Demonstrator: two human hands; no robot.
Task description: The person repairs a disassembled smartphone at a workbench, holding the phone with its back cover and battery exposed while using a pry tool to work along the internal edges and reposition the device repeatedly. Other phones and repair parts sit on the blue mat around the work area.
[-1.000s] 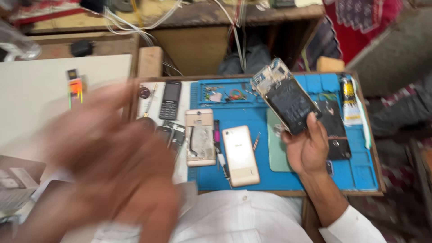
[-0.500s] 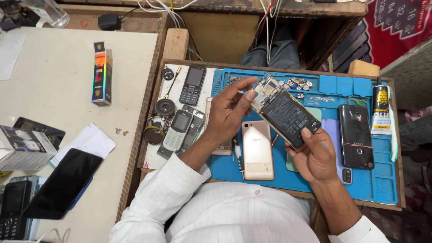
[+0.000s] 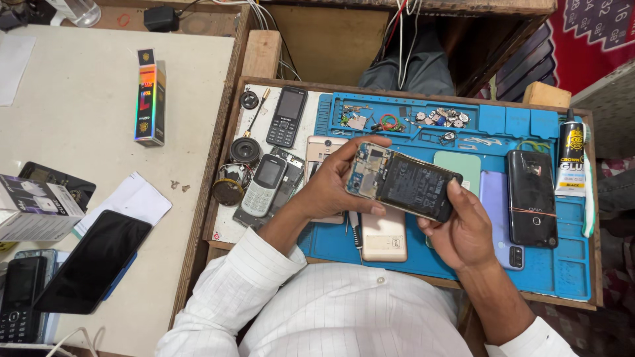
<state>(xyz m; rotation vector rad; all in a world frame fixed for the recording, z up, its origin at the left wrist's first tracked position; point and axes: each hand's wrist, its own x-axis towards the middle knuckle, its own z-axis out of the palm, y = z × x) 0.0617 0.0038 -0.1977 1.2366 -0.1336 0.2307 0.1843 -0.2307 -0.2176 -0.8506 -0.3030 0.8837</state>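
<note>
I hold an opened smartphone (image 3: pixel 403 182) with its back cover off, circuit board and black battery showing, above a blue work mat (image 3: pixel 463 251). My left hand (image 3: pixel 334 185) grips its left end, fingers curled over the board. My right hand (image 3: pixel 463 228) holds the right end from below, thumb on the battery edge. Beneath the held phone lies a gold phone (image 3: pixel 382 238), back up, partly hidden by my hands.
On the mat lie a black phone (image 3: pixel 531 197), a purple phone (image 3: pixel 499 218), a pale green cover (image 3: pixel 460 165), small parts (image 3: pixel 436 119) and a glue tube (image 3: pixel 570 162). Keypad phones (image 3: pixel 286 118) and a speaker (image 3: pixel 245 151) lie left. The white table holds a slim box (image 3: pixel 150 96) and a dark phone (image 3: pixel 92 261).
My left hand came in from the blurred foreground and took hold of the opened phone's left end. The phone was lowered and turned level, and both hands hold it now.
</note>
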